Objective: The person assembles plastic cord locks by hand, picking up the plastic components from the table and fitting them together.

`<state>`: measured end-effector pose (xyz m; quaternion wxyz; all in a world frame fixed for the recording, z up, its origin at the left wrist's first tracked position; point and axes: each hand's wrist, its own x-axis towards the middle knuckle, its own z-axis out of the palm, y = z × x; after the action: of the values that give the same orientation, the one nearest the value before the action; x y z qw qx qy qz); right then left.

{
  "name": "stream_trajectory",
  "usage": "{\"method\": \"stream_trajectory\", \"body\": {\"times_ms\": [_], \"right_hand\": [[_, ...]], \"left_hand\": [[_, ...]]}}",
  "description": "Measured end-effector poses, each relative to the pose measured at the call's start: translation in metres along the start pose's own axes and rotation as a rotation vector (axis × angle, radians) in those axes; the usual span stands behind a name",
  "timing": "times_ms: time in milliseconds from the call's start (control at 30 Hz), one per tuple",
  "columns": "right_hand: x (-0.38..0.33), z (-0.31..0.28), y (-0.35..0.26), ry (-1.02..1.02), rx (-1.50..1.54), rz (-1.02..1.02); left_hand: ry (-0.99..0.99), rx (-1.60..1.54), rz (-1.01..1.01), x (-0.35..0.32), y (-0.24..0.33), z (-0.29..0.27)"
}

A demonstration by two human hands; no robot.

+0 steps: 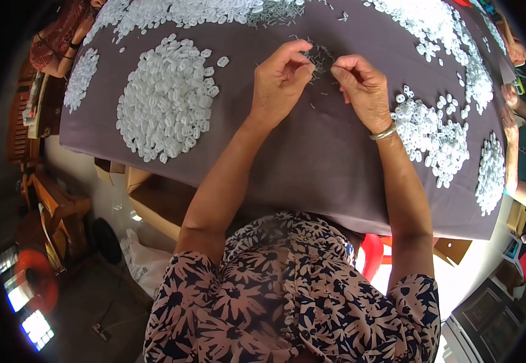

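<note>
My left hand point(280, 81) is over the dark cloth with its index finger raised. Its thumb and other fingers are curled in, and whatever lies in them is hidden. Across a small gap, my right hand point(363, 88) has thumb and index finger pinched together; anything between them is too small to make out. A bangle circles that wrist. Between and beyond the hands lie scattered thin grey nail-like pins point(319, 59). Left of my left hand sits a big round heap of small white plastic pieces point(163, 100). Another heap of white pieces with holes point(432, 136) is beside my right wrist.
The table under the brownish-grey cloth point(293, 175) holds more white heaps along its far side point(172, 12) and right edge point(491, 172). More grey pins point(277, 13) lie at the far side. Other people's arms point(511, 124) rest at the right. A cardboard box point(154, 196) stands below the left edge.
</note>
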<state>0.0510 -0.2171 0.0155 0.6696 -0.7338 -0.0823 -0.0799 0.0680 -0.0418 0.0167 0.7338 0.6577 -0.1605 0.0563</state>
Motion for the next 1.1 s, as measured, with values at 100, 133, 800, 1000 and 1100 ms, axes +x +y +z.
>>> {"method": "stream_trajectory", "body": {"times_ms": [100,133,800,1000,1100], "right_hand": [[0.005,-0.012,0.006,0.074,-0.048,-0.091],[0.006,-0.018,0.006,0.125,-0.114,-0.146],[-0.095,0.049,-0.215,-0.696,0.191,-0.775],[-0.111,0.031,-0.17,0.041,0.044,-0.299],[-0.037,0.008,-0.109,-0.155,-0.427,-0.258]], "left_hand": [[-0.03,0.114,0.091,-0.002,-0.001,0.002],[-0.086,0.254,0.107,-0.002,0.001,0.002],[-0.168,1.119,0.275,-0.056,0.019,-0.038],[-0.325,1.062,0.337,-0.072,0.023,-0.039],[-0.329,1.066,0.318,-0.08,0.028,-0.051]]}}
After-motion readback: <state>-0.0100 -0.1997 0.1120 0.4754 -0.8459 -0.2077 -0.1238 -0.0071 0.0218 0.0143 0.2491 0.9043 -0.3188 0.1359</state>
